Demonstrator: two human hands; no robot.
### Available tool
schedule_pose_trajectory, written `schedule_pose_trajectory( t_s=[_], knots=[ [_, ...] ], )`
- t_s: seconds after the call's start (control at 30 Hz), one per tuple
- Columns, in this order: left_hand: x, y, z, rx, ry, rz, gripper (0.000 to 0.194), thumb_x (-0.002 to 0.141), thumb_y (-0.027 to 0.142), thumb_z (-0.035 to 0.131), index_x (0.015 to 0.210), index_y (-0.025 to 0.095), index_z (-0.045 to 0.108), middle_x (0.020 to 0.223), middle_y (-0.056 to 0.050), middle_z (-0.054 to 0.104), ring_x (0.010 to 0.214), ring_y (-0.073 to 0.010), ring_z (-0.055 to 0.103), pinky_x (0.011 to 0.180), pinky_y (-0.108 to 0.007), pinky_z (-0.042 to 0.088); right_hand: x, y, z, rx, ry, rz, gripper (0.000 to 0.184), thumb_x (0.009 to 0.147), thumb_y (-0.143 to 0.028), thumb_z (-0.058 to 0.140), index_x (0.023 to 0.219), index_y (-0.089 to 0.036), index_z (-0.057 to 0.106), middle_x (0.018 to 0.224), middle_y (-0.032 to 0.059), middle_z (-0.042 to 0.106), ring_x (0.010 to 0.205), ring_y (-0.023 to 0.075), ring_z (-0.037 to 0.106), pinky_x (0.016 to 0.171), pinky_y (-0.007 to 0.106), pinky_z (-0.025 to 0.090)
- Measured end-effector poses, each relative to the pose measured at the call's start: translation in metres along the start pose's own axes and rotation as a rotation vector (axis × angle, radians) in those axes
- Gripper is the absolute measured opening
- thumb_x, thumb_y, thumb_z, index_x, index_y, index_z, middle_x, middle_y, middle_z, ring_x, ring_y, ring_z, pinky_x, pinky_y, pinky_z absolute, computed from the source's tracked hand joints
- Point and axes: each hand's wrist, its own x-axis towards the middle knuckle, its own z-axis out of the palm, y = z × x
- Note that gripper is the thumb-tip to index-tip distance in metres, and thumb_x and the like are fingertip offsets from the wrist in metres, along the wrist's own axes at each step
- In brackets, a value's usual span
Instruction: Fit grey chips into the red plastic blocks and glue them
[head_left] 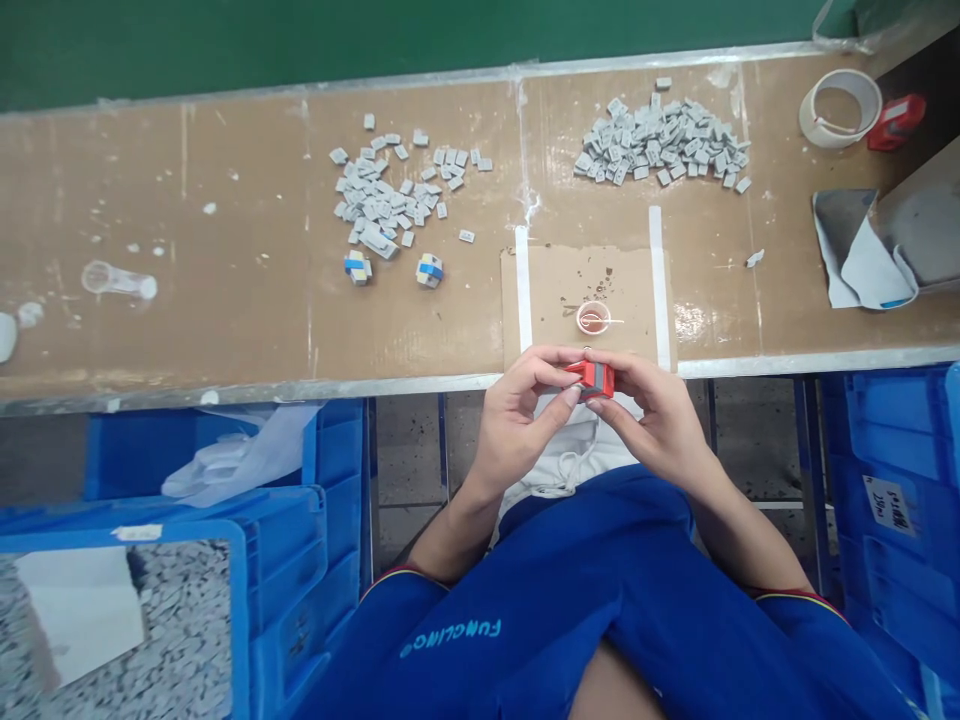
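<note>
Just off the front edge of the bench, a small red block with a grey band (597, 378) is held between both hands. My left hand (529, 408) pinches its left end between thumb and fingers. My right hand (649, 408) grips the right end, its thumb underneath and fingers along the top. Fingers cover part of the block, so its exact kind does not show. Right behind the hands stands a small cup of reddish-brown liquid (593, 318) with a thin pale stick across it. The cup rests on a cardboard sheet (555, 290) taped down by white strips.
Grey tiles lie heaped at right (667, 140) and centre left (386, 195). Near the left heap sit two blue-banded bundles (430, 270). A tape roll (840, 108) and another red block (896, 122) occupy the right corner. A blue crate (281, 560) filled with grey pieces stands lower left.
</note>
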Motion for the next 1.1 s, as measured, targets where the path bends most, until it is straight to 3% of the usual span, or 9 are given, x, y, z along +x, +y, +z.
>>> schedule_pose_trajectory(
  t_s=[0.33,0.53,0.83,0.97,1.1],
  knots=[
    [0.005,-0.007,-0.006,0.073,-0.004,0.047,0.003,0.092,0.018,0.078,0.093,0.021,0.078,0.11,-0.007,0.074,0.11,-0.0181,0.073,0.1,-0.035,0.059,0.003,0.003,0.002,0.111,-0.025,0.068,0.041,0.102,-0.024,0.07,0.142,-0.03,0.064,0.134,0.0088,0.074,0.117,0.0222,0.075,0.101,0.036,0.065],
    [0.005,-0.014,-0.005,0.065,0.001,0.135,0.006,0.091,0.016,0.078,0.092,0.021,0.076,0.109,-0.005,0.074,0.108,-0.0159,0.073,0.097,-0.032,0.06,0.002,0.005,0.0,0.038,-0.002,0.014,0.043,0.1,-0.021,0.071,0.142,-0.03,0.065,0.136,0.0083,0.074,0.118,0.0229,0.076,0.102,0.037,0.065],
    [0.0,-0.016,-0.007,0.091,-0.003,0.17,0.003,0.093,0.018,0.077,0.094,0.021,0.076,0.111,-0.007,0.075,0.114,-0.0201,0.075,0.102,-0.038,0.062,-0.001,0.0,0.001,-0.135,0.012,-0.083,0.044,0.1,-0.016,0.069,0.141,-0.029,0.062,0.135,0.0086,0.075,0.124,0.024,0.074,0.107,0.04,0.065],
    [0.003,-0.017,-0.009,0.18,-0.091,0.297,0.02,0.092,0.013,0.077,0.108,0.024,0.076,0.126,-0.009,0.074,0.122,-0.0218,0.072,0.104,-0.04,0.061,-0.005,0.002,0.003,0.072,0.017,-0.058,0.041,0.101,-0.014,0.066,0.137,-0.032,0.062,0.143,0.0088,0.066,0.132,0.0235,0.068,0.105,0.04,0.064],
    [0.006,-0.024,-0.007,0.139,-0.146,0.412,0.048,0.092,0.015,0.079,0.136,0.028,0.066,0.143,-0.01,0.07,0.134,-0.0247,0.067,0.109,-0.041,0.06,-0.005,0.009,0.013,0.277,0.151,-0.087,0.03,0.098,-0.022,0.072,0.125,-0.032,0.065,0.132,0.0075,0.061,0.118,0.0197,0.071,0.088,0.032,0.068]
  ],
)
